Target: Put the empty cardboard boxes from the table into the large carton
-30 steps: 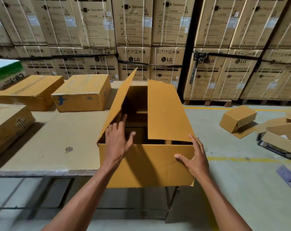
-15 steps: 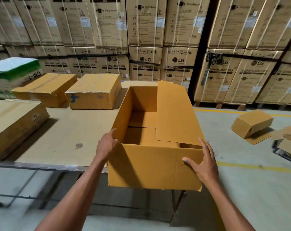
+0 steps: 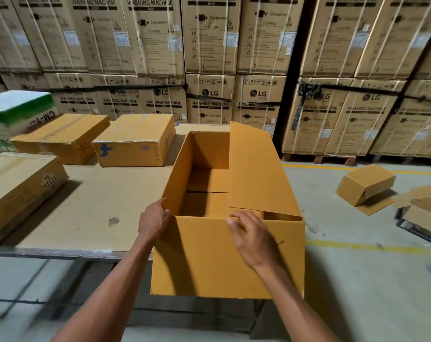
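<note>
The large carton [image 3: 224,257] stands open at the right end of the table [image 3: 86,208], its near wall hanging past the table's front edge. Its inside is empty, and one long flap [image 3: 256,174] leans inward on the right side. My left hand [image 3: 154,220] grips the carton's near left corner. My right hand [image 3: 252,236] lies against the near wall with its fingertips at the top rim, holding nothing. Three closed brown boxes lie on the table: one with a blue mark [image 3: 135,141], a flat one [image 3: 61,137] and one at the left [image 3: 19,191].
A green and white box [image 3: 17,112] sits at the table's far left. Stacked washing machine cartons [image 3: 209,58] wall off the back. On the floor to the right lie a small open box [image 3: 367,183] and loose cardboard [image 3: 426,211].
The carton's left flap has folded down outside. My left hand went from inside the carton to its near left corner. My right hand slid from the near right corner toward the rim's middle.
</note>
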{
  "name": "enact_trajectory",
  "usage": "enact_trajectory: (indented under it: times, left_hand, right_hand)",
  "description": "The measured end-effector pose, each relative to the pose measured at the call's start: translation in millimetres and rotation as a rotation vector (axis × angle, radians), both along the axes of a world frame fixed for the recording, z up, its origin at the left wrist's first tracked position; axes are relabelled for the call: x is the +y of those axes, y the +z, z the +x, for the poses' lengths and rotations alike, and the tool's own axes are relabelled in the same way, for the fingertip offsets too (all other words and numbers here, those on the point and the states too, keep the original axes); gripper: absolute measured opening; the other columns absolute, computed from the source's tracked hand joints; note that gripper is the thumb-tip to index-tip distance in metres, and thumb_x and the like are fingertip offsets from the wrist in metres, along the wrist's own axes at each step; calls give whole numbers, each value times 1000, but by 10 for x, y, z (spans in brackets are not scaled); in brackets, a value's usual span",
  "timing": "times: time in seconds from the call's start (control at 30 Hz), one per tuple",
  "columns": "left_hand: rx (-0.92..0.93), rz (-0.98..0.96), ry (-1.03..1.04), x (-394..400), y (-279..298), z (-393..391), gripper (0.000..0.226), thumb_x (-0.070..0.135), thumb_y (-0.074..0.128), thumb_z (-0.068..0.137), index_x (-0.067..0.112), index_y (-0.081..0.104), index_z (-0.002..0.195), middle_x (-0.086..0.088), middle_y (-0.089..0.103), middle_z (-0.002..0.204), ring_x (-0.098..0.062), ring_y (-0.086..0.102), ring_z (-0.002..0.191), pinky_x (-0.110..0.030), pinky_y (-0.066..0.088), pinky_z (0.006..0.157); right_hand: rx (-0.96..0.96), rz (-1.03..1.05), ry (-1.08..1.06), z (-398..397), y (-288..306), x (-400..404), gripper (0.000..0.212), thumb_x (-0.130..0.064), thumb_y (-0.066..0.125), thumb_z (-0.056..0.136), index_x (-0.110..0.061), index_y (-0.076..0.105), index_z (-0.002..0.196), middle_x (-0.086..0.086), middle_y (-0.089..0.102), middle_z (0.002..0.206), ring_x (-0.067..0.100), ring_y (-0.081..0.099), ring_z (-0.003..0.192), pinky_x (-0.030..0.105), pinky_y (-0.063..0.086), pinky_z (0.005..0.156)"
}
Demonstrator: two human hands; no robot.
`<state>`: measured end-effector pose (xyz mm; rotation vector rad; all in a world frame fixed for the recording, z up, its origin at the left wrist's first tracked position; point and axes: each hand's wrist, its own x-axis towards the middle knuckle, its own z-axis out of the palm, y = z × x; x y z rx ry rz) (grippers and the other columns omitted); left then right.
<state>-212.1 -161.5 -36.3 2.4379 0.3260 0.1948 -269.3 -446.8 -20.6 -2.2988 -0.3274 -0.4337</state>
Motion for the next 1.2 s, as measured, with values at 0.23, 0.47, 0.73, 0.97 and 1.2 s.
enact_trajectory:
  times: [0.23,0.47,0.73,0.97,1.2]
  left_hand:
    - [0,-7,16,7,24,-28,50,14,43,102,14,48,151,-16,59,143,-35,62,121,-48,48,102]
    - [21,-1,49,-13,32,-7,55,14,46,97,18,49,151,-16,58,145,-39,60,123,-49,47,104]
    - [-4,0,58,-50,2,-12,52,15,46,99,19,49,151,-16,62,139,-37,63,116,-48,50,99]
    - [-24,-35,86,-34,-28,18,57,12,47,93,19,51,149,-17,69,124,-31,67,94,-48,56,89]
    - [-45,-39,77,-51,-52,43,53,10,47,96,15,51,149,-19,66,130,-35,65,108,-49,53,95]
  right_hand:
    - [126,-322,-115,358,133,57,63,-64,23,100,-31,38,153,3,57,138,22,41,135,48,15,120]
    - [53,-271,-336,706,458,-601,77,-47,60,95,-38,19,160,1,-3,171,26,-4,157,55,7,124]
    - [462,-120,-556,803,17,-1054,60,-37,58,95,-43,39,152,5,23,167,38,15,152,53,18,122]
    - [584,-53,-478,900,85,-1134,61,-20,45,97,-46,38,152,4,49,153,37,53,126,40,49,95]
    - [552,-36,-476,892,81,-1126,59,-19,42,99,-46,40,151,6,54,148,36,57,120,38,50,89]
